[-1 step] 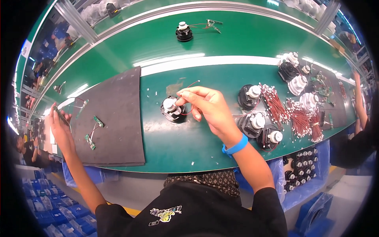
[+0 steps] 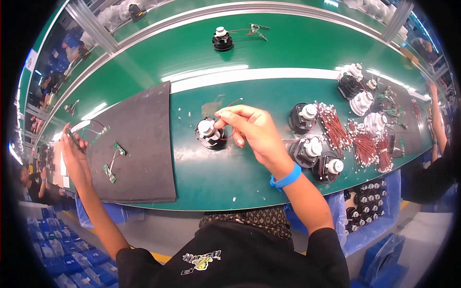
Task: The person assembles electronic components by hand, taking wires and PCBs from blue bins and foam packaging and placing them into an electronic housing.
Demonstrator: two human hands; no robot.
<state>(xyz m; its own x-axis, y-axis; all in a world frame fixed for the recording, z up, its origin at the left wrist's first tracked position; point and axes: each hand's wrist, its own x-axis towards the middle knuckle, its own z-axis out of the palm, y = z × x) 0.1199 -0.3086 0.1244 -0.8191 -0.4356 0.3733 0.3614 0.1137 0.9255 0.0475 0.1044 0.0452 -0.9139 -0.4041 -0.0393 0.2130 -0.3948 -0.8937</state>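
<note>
My right hand (image 2: 257,132), with a blue wristband, is closed with thumb and forefinger pinched on a thin red wire (image 2: 231,138) beside a black-and-white motor unit (image 2: 207,128). This unit sits upright on the green bench, its white round cap on top. One loose wire end (image 2: 240,100) sticks out above my fingers. At the far left, my left hand (image 2: 74,156) is closed around a small green circuit board (image 2: 76,139). Wires run from it to another small board (image 2: 101,134) hanging over the black mat.
On the black mat (image 2: 144,158) lie small wired boards (image 2: 110,172). Several motor units (image 2: 307,150) and bundles of red wires (image 2: 365,146) fill the right side. One wired unit (image 2: 222,41) stands on the far green strip. Below right is a bin (image 2: 367,204); another person's arm (image 2: 438,120) reaches in.
The circuit board in my left hand has shifted slightly, and its hanging board has swung a little right. The unit on the far strip has moved slightly left. My right hand stays still.
</note>
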